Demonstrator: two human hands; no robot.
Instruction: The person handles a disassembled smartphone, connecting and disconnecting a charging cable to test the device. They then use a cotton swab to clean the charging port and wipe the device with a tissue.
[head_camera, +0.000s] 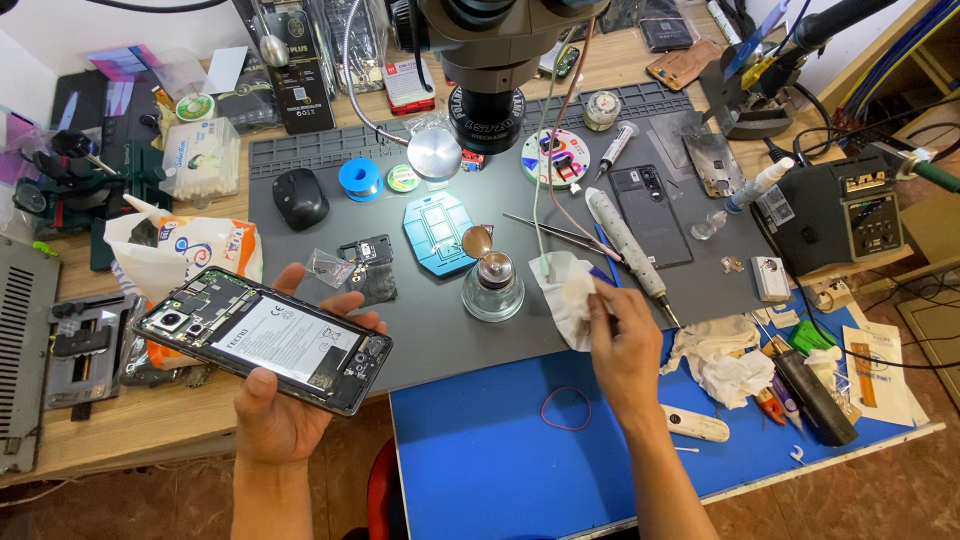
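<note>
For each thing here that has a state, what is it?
Phone: back cover off, battery exposed, held in left hand.
Cotton pad: pinched by right hand.
Glass dispenser bottle: upright, lid flipped open.
Black phone: lying flat on the mat.
Red rubber band: loose on blue board.

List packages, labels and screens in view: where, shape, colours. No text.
Battery label: white rectangle on the opened phone in the left hand.
Black box: upright, back left of the grey mat.
Cotton swab pack: clear, left of the mat.
Station display: small amber panel on a black unit, right.
Sachet: white with orange strip, right on the blue mat.
</note>
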